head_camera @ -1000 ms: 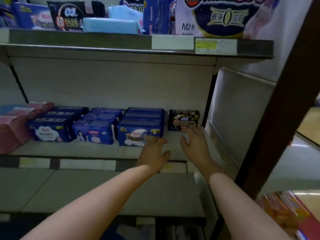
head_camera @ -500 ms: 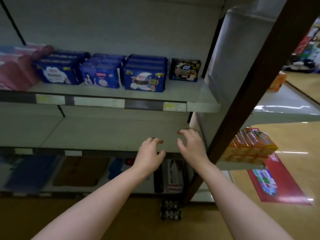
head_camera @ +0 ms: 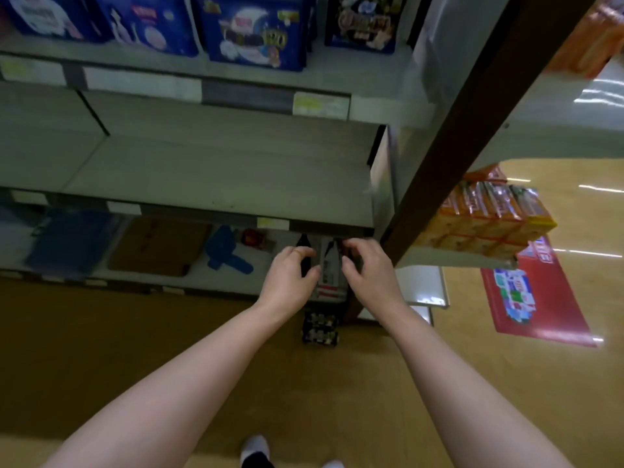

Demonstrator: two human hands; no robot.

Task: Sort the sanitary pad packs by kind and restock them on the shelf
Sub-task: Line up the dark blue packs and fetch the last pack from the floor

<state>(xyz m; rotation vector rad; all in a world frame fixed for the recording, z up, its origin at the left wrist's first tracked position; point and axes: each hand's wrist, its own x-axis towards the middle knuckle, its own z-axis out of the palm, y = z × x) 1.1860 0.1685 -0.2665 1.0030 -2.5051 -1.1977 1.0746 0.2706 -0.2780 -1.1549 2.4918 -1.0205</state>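
Just below the wrists, black patterned plastic packs (head_camera: pixel 320 327) lie on the tan floor (head_camera: pixel 152 339). The left hand (head_camera: pixel 290 278) and right hand (head_camera: pixel 366 275) hover side by side, fingers loosely curled, holding nothing. Far above them, blue plastic pad packs (head_camera: pixel 250 35) and a black pad pack (head_camera: pixel 366 23) stand on the grey metal shelf (head_camera: pixel 236 81).

Both forearms reach in from 6 o'clock to the centre, where the left hand (head_camera: pixel 290 278) and right hand (head_camera: pixel 368 275) hover side by side, fingers loosely curled and holding nothing, over a black-and-white pack (head_camera: pixel 329 268) on the bottom shelf (head_camera: pixel 202 276). Blue pad packs (head_camera: pixel 250 35) and a dark pack (head_camera: pixel 366 23) stand at 12 o'clock, and orange boxes (head_camera: pixel 486 217) at 3 o'clock.
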